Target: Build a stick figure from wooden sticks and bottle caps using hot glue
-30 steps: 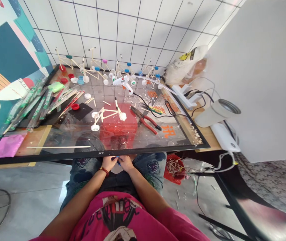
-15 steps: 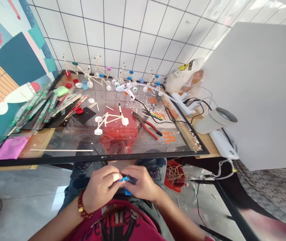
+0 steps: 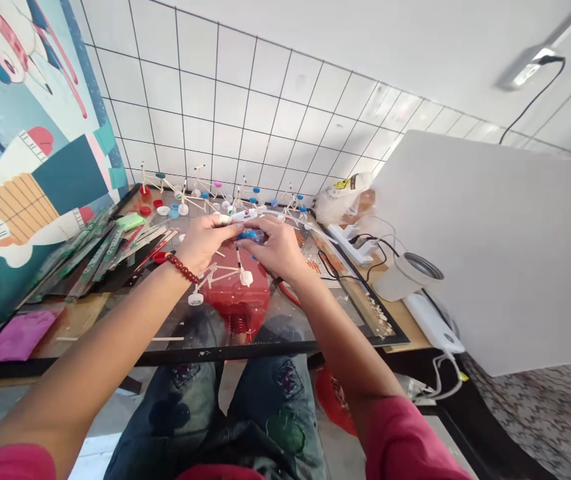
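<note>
My left fingers [image 3: 228,231] and right fingers [image 3: 252,249] pinched a small blue piece [image 3: 249,235] above the counter [image 3: 285,329].
Both sets closed narrowly from either side, likely to steady so little a thing; couldn't tell exactly what it was. I had it near the stick model [image 3: 225,269], probably set close for easy reach. White glue gun [image 3: 243,215] lay beyond, mostly hidden by my fingers. Other models [image 3: 256,191] stood along the back edge, presumably parked there for elbow room.

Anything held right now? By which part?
Yes: a small blue item, its left side in the left grip, its right side in the right grip. Fingers partly hide its shape.
</note>
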Demonstrator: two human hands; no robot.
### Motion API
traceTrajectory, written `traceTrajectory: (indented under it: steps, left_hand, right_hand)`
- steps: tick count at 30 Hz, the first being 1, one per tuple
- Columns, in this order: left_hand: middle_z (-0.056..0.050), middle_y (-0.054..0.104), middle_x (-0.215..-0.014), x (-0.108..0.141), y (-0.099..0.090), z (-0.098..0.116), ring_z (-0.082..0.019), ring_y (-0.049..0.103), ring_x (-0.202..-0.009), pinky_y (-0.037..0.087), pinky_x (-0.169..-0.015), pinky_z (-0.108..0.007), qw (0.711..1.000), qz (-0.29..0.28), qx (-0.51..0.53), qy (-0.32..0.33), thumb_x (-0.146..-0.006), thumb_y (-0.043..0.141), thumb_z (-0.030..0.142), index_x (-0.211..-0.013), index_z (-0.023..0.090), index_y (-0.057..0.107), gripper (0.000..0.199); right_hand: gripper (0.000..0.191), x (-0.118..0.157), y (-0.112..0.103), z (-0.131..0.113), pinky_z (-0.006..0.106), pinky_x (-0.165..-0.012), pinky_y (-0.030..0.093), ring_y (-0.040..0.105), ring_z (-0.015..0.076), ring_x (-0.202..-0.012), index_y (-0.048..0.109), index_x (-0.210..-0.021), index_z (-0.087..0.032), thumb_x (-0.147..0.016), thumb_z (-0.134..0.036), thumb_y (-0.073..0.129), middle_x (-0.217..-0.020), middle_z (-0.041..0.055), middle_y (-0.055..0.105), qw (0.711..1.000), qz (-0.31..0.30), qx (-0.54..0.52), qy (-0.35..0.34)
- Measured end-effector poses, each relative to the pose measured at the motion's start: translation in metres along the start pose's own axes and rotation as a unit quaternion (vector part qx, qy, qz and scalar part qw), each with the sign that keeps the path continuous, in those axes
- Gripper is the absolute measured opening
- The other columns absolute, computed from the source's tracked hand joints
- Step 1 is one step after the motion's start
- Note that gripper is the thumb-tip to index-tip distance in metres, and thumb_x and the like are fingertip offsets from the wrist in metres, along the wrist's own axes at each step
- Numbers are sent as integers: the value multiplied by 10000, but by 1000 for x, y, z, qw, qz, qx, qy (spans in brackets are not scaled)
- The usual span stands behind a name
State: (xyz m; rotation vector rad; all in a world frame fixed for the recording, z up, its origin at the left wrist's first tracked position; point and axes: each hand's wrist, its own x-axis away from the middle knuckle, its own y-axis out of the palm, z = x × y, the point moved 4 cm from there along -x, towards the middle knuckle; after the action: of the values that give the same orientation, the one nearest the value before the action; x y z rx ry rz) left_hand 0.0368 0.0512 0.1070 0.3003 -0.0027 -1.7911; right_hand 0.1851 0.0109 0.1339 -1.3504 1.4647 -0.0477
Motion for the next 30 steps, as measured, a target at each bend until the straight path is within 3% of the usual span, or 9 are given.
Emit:
traceTrajectory:
  steps: [6, 8, 11, 14, 17, 19, 24, 26, 30]
  left_hand:
    - [2, 684, -625, -39, -10, -16, -114, 617, -570, 531, -577, -239, 997, 30, -69, 15, -591, 893, 153, -870, 143, 791, 297]
    - [3, 684, -629, -51, -15, -15, -106, 615, -560, 532, -575, -234, 998, 38, -54, 22, -615, 856, 81, -892, 128, 782, 291]
    - [3, 672, -653, -63, -29, -12, -88, 615, -558, 538, -578, -220, 997, 73, 34, 3, -694, 768, 17, -858, 110, 749, 189]
    - [11, 621, -646, -67, -39, -9, -75, 599, -558, 524, -558, -201, 991, 74, 109, -36, -802, 691, 32, -828, 107, 710, 82]
    - [24, 540, -602, -65, -37, -11, -66, 540, -508, 444, -467, -173, 985, 38, 144, -84, -877, 705, 184, -741, 112, 651, 163]
    - [36, 499, -583, -64, -32, -12, -57, 497, -468, 362, -408, -159, 983, 22, 149, -107, -873, 736, 275, -685, 124, 598, 278]
    - [18, 574, -623, -66, -28, -17, -59, 510, -462, 333, -395, -151, 986, 42, 100, -127, -910, 584, 82, -844, 131, 636, 98]
    - [31, 567, -616, -69, -32, -18, -53, 484, -445, 305, -384, -147, 990, 58, 81, -102, -885, 546, 27, -905, 142, 653, 159]
    - [46, 485, -576, -72, -37, -17, -41, 420, -438, 241, -370, -153, 997, 42, 49, -41, -855, 662, 162, -745, 139, 644, 113]
  right_hand:
    - [131, -34, 29, 38, 329, -807, 501, 690, 218, -865, 801, -930, -187, -824, -219, 733, -917, 70, 766, 992, -94, 47, 64]
    - [129, -46, 32, 55, 341, -816, 498, 687, 232, -888, 794, -914, -190, -832, -212, 697, -940, 75, 762, 990, -97, 78, 69]
    - [106, -62, 20, 93, 355, -837, 502, 677, 239, -913, 756, -863, -174, -836, -224, 666, -949, 80, 741, 986, 13, 73, 152]
    - [226, -68, 17, 124, 291, -681, 503, 628, 164, -709, 691, -875, -170, -820, -387, 725, -756, 9, 663, 949, 94, -151, 260]
    - [492, -70, 34, 120, 237, -562, 468, 573, 113, -606, 632, -886, -190, -644, -552, 859, -694, -44, 607, 890, 74, -370, 254]
    - [591, -69, 47, 107, 222, -545, 466, 574, 102, -601, 603, -861, -196, -518, -549, 929, -695, -53, 607, 875, 62, -421, 230]
    - [554, -67, 71, 87, 237, -651, 539, 624, 104, -692, 593, -873, -205, -524, -448, 948, -781, -43, 650, 882, 69, -427, 186]
    - [512, -67, 75, 88, 260, -711, 564, 653, 120, -758, 598, -918, -210, -576, -412, 920, -840, -26, 674, 891, 78, -412, 172]
    - [371, -70, 77, 92, 288, -751, 579, 679, 137, -805, 590, -926, -225, -667, -302, 844, -885, -7, 700, 923, 98, -344, 144]
